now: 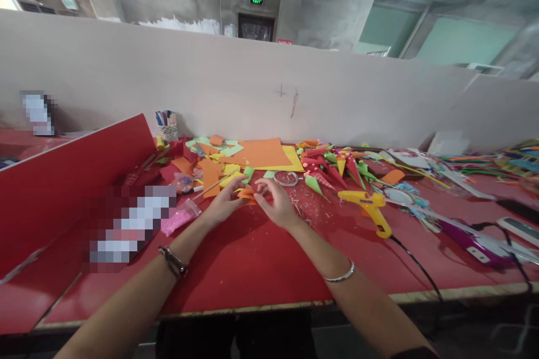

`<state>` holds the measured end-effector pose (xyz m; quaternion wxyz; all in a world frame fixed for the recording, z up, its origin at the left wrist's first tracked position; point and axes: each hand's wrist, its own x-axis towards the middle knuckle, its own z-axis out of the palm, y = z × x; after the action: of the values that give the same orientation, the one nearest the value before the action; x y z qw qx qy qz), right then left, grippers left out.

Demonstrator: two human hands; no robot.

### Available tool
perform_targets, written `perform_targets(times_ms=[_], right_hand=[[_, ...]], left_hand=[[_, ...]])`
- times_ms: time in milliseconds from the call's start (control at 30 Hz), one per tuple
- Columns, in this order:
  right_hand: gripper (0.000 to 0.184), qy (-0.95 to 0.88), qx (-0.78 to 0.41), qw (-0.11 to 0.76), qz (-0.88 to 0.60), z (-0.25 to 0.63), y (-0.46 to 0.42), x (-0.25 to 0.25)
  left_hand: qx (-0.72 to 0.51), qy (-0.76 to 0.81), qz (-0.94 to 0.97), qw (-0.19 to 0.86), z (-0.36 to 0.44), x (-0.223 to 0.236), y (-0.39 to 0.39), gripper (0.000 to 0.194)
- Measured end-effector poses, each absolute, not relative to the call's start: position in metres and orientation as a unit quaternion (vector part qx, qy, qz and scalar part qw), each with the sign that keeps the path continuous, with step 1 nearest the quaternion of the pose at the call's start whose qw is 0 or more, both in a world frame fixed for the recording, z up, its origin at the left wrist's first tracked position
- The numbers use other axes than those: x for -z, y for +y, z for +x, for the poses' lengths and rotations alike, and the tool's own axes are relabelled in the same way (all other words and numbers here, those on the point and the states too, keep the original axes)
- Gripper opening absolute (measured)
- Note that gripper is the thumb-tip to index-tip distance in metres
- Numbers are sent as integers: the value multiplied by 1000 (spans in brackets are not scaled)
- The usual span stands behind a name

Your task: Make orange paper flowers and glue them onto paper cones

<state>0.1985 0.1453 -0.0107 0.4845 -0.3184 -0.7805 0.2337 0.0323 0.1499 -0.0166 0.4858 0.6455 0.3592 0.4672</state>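
My left hand [226, 202] and my right hand [278, 203] come together over the middle of the red table. Between them is a small stack or fold of orange paper [247, 194]; which of the two I cannot tell. Fingers of the right hand pinch its right side, and the left thumb and fingers curl round its left side. Just beyond lie an orange paper strip [210, 178], yellow scraps [231, 179] and a round clear dish [286, 179]. A thin stick [214, 185] rests near the left fingers.
A yellow hot glue gun [368, 207] with a black cord lies to the right. Behind it is a pile of small coloured paper cones [322, 165]. Large orange sheets [261, 152], a pen cup [167, 125], a pink packet [181, 217] and a purple power strip [475, 242] surround the work area.
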Motion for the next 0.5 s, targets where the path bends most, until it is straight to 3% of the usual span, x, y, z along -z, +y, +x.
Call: perform_targets(times_ms=[267, 500], right_hand=[[22, -816, -256, 415, -311, 201, 146, 7], [18, -808, -237, 421, -336, 203, 149, 8]], left_hand=[[-436, 355, 747, 354, 31, 25, 151, 53], [-434, 344, 757, 348, 31, 21, 150, 53]])
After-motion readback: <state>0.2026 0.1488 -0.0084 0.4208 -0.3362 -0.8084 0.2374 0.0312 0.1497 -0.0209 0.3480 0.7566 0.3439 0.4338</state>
